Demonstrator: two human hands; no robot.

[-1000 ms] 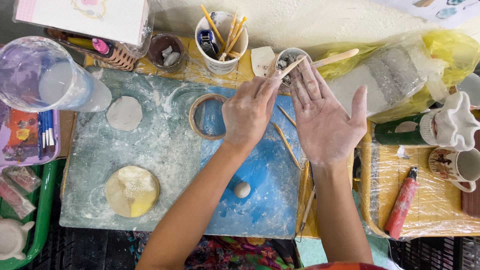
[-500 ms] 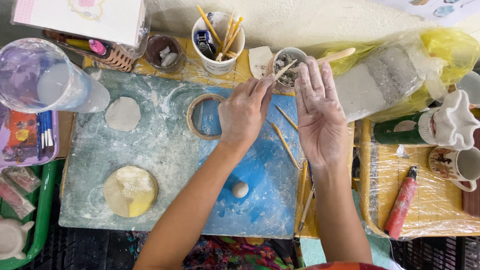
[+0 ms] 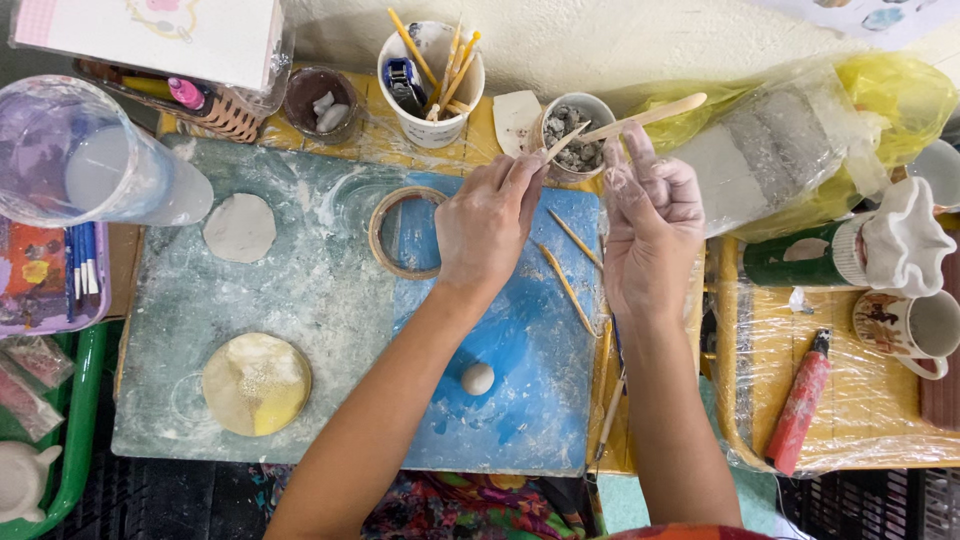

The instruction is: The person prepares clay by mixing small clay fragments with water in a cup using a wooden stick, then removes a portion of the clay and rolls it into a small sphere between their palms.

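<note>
My left hand [image 3: 488,225] reaches across a blue, clay-dusted mat [image 3: 300,300]. Its fingertips pinch the end of a thin wooden stick [image 3: 562,142] that leans out of a small cup of grey clay bits [image 3: 580,150]. My right hand [image 3: 652,225] hovers just right of it, dusty, with its fingers half curled and nothing in it. A flat wooden spatula [image 3: 650,113] also sticks out of that cup. A small clay ball [image 3: 478,378] lies on the mat below both hands. A ring [image 3: 385,250] lies beside my left wrist.
A flat clay disc [image 3: 240,227] and a round yellow disc [image 3: 256,384] lie on the mat's left part, with loose sticks [image 3: 568,288] between my hands. A tool cup [image 3: 432,90] stands behind, a clear water jug [image 3: 90,165] at left, bagged clay [image 3: 780,150], mugs [image 3: 915,325] and a red tool [image 3: 800,400] at right.
My right hand's fingers have curled in from lying flat and spread. My left hand has shifted slightly toward the small cup, its fingertips closing at the stick.
</note>
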